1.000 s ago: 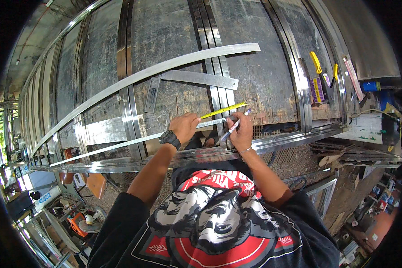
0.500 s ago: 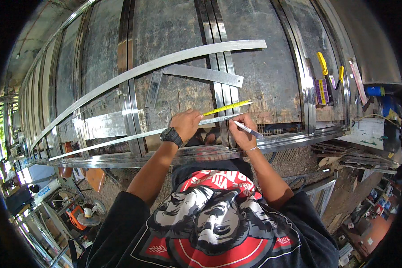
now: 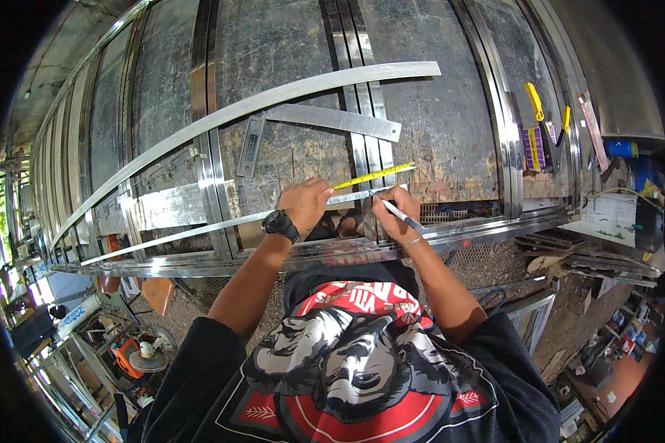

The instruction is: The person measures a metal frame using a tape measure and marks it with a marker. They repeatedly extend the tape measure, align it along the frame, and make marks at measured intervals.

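My left hand [image 3: 303, 203], with a black watch at the wrist, is closed on a yellow measuring tape [image 3: 373, 177]. The tape's blade sticks out to the right, above a thin flat metal bar [image 3: 170, 240] that runs under the hand. My right hand [image 3: 396, 214] pinches a marker pen [image 3: 403, 215] with a white barrel and dark end. Its fingers rest at the bar's right part, just below the tape; the pen's tip is hidden by them. Beyond the hands lie a metal try square [image 3: 332, 122] and a longer flat metal bar [image 3: 273, 96].
Shiny metal tubes [image 3: 216, 170] cross the dark worn tabletop [image 3: 273, 44], and more run along its near edge. At the right are a yellow-handled tool [image 3: 534, 102], a purple box [image 3: 533, 150] and a blue can [image 3: 623, 149]. A grinder-like orange tool [image 3: 129, 359] stands low left.
My right hand has shifted slightly left along the bar, and the pen has tilted a little more steeply. My left hand and the tape have barely moved.
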A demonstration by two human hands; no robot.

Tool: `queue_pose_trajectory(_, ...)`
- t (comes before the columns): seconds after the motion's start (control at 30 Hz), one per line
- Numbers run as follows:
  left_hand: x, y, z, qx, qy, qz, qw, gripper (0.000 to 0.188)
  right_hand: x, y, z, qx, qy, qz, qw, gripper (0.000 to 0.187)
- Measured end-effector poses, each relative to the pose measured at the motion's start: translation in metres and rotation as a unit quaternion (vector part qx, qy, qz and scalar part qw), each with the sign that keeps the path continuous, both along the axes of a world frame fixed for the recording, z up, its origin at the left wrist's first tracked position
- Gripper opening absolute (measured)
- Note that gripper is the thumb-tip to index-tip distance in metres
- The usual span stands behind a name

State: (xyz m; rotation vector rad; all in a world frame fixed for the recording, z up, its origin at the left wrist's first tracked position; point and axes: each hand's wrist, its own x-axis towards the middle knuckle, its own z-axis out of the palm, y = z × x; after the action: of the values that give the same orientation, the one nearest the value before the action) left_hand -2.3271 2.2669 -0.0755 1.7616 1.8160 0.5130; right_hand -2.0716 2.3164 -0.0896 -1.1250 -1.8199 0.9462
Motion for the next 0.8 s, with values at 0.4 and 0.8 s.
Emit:
queue_pose_trajectory(0.4,-0.0007,-0.0007,0.0007,-0.012,0.025,-0.006,1.000,0.024,-0.0013,0.0022,0.0037,0.016,0.003,0.020,1.000,0.018)
queue_pose_trajectory(0.8,0.0002,-0.0009,0.0007,-0.005,0.024,-0.005,1.000,0.025,0.0001,0.0029,0.0019,0.019,0.010,0.029,0.999,0.017)
